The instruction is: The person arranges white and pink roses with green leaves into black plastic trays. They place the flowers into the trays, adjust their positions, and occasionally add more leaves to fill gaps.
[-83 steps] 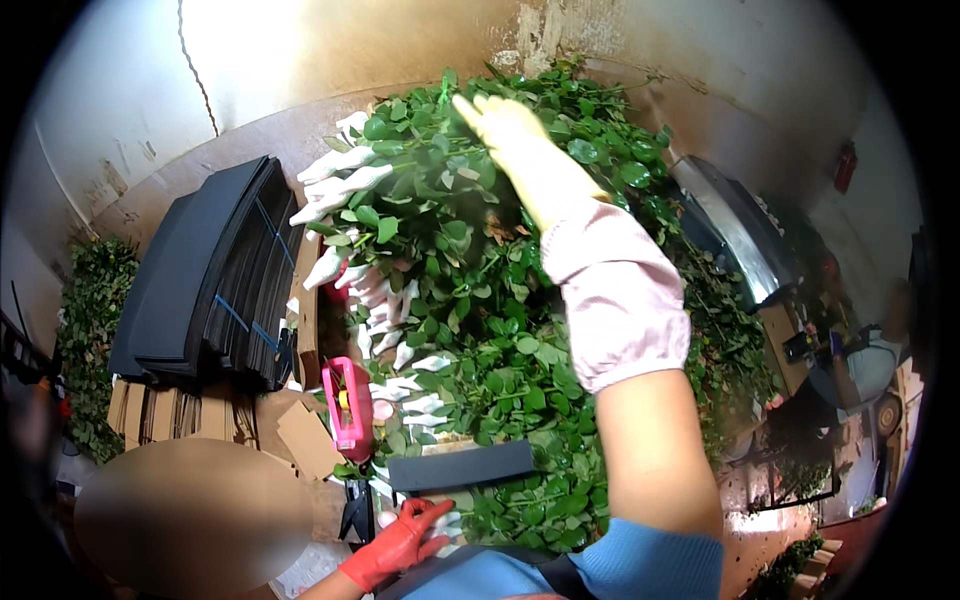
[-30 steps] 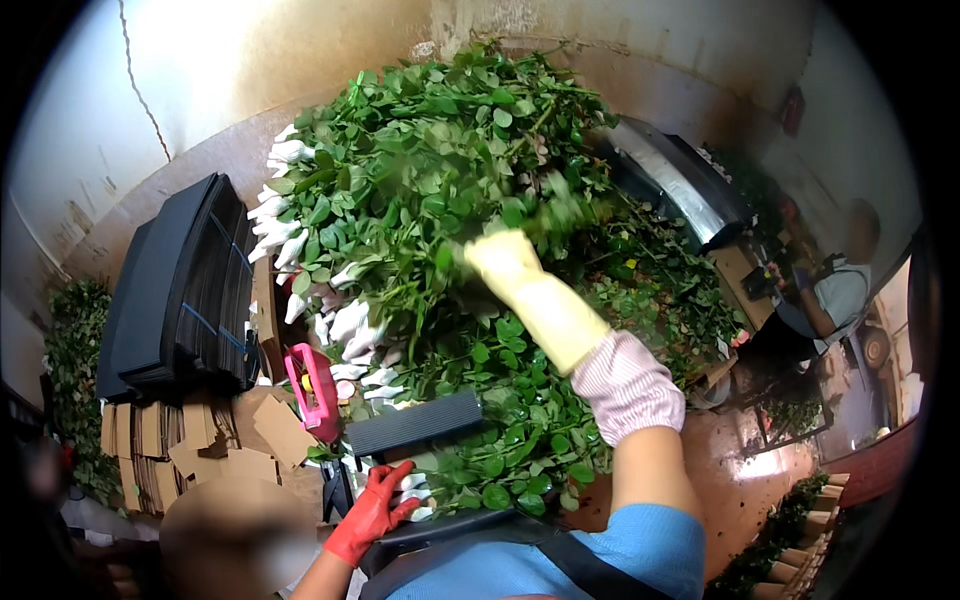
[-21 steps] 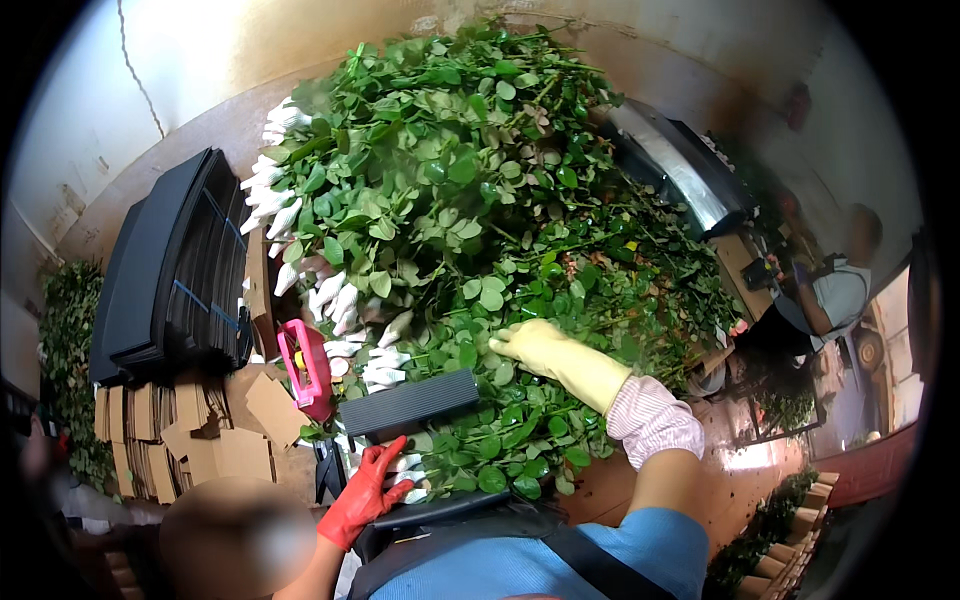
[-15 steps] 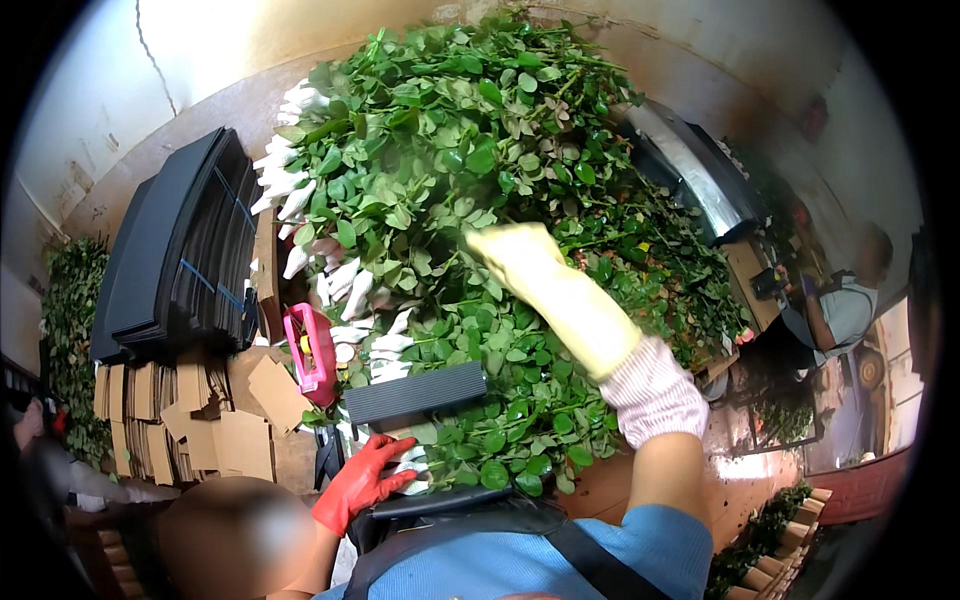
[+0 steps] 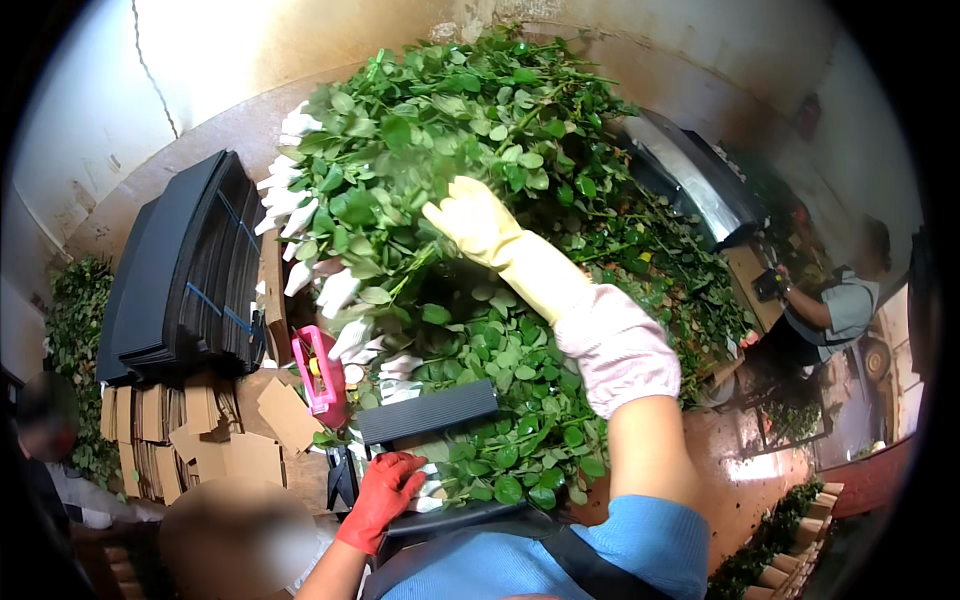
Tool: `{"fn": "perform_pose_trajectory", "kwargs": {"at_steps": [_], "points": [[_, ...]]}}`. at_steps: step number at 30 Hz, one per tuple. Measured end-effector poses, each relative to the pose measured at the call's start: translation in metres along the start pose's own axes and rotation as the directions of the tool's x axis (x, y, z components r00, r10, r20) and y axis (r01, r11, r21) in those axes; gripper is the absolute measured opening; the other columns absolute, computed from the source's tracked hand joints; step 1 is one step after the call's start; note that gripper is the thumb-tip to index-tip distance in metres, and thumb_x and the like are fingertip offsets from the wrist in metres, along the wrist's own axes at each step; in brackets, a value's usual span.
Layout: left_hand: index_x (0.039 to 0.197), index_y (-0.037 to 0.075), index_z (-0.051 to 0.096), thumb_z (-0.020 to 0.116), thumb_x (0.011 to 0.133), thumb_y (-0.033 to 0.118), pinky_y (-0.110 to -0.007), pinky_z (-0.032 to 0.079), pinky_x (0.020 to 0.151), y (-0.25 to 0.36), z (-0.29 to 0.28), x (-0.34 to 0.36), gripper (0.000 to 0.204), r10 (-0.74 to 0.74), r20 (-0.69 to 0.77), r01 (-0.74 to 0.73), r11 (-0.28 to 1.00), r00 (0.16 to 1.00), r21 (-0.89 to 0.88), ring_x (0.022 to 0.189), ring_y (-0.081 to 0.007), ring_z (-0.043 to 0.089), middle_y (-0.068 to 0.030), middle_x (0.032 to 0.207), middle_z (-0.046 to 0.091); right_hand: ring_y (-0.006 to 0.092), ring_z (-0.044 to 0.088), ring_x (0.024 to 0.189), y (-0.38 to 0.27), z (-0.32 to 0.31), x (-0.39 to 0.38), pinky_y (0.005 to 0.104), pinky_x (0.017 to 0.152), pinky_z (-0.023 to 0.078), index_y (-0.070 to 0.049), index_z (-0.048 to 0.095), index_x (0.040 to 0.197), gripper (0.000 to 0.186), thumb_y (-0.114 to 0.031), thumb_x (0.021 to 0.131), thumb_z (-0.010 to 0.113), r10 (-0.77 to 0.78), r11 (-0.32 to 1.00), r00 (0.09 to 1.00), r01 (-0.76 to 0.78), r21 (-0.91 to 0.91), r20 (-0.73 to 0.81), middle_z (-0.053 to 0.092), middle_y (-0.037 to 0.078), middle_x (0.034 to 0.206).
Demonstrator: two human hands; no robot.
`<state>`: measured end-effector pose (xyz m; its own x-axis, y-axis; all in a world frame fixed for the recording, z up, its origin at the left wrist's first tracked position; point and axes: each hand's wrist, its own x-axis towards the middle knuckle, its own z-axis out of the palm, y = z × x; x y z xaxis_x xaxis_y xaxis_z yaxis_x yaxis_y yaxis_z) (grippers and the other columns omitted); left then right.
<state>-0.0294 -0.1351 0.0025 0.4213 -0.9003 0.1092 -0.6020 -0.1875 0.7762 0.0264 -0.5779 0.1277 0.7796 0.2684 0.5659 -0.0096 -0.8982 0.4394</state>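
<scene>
My right hand (image 5: 475, 222), in a long yellow rubber glove under a pale pink sleeve, is curled closed among the leafy rose stems (image 5: 400, 205) in the upper pile. Leaves hide part of its grip and look blurred beside it. White sleeves (image 5: 290, 200) cover the flower heads along the pile's left side. Close to my body, my left hand (image 5: 380, 500) in a red glove lies beside white-sleeved flower heads (image 5: 428, 490), fingers partly spread and touching them. Just beyond it, a dark ridged strip (image 5: 428, 411) lies across the nearer stems (image 5: 520, 440).
A pink tape dispenser (image 5: 318, 372) stands left of the flowers. Farther left are a strapped stack of dark sheets (image 5: 185, 265) and brown cardboard pieces (image 5: 215, 440). A shiny wrapped roll (image 5: 690, 180) lies at the far right, near another person (image 5: 835, 310).
My right hand has moved up and left, deeper into the pile, its fingers now curled among lifted stems. My left hand stays by the near flower heads, fingers closer together.
</scene>
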Motion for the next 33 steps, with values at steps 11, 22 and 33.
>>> {"fn": "perform_pose_trajectory", "kwargs": {"at_steps": [11, 22, 33], "points": [[0.114, 0.005, 0.078, 0.076, 0.089, 0.008, -0.04, 0.055, 0.084, -0.014, -0.001, -0.005, 0.025, 0.005, 0.049, -0.005, 1.0, 0.999, 0.002, 0.096, -0.0325, 0.069, -0.0136, 0.106, 0.073, 0.0214, 0.068, 0.078, -0.08, -0.147, 0.006, 0.0372, 0.075, 0.053, -0.008, 0.068, 0.128, 0.041, -0.017, 0.088, 0.063, 0.123, 0.988, 0.98, -0.107, -0.113, 0.153, 0.069, 0.002, 0.078], [0.114, 0.005, 0.078, 0.078, 0.09, 0.013, -0.043, 0.053, 0.089, -0.017, 0.006, -0.009, 0.025, -0.079, 0.013, 0.08, 0.992, 0.997, -0.102, 0.102, -0.0355, 0.066, -0.0165, 0.101, 0.072, 0.0229, 0.065, 0.116, -0.055, -0.093, -0.006, 0.0383, 0.104, 0.05, -0.01, 0.064, 0.133, 0.05, -0.009, 0.083, 0.066, 0.177, 0.984, 0.973, -0.177, -0.011, 0.151, 0.068, 0.008, 0.129], [0.113, 0.008, 0.077, 0.078, 0.09, 0.017, -0.044, 0.052, 0.09, -0.02, 0.003, -0.012, 0.024, -0.067, -0.011, 0.067, 0.998, 0.998, -0.022, 0.102, -0.0368, 0.066, -0.0151, 0.105, 0.071, 0.0266, 0.072, 0.108, -0.08, -0.121, 0.083, 0.0468, 0.089, 0.054, -0.016, 0.063, 0.135, 0.042, -0.024, 0.095, 0.068, 0.414, 0.909, 0.777, -0.321, -0.267, 0.475, 0.073, 0.008, 0.122]]}}
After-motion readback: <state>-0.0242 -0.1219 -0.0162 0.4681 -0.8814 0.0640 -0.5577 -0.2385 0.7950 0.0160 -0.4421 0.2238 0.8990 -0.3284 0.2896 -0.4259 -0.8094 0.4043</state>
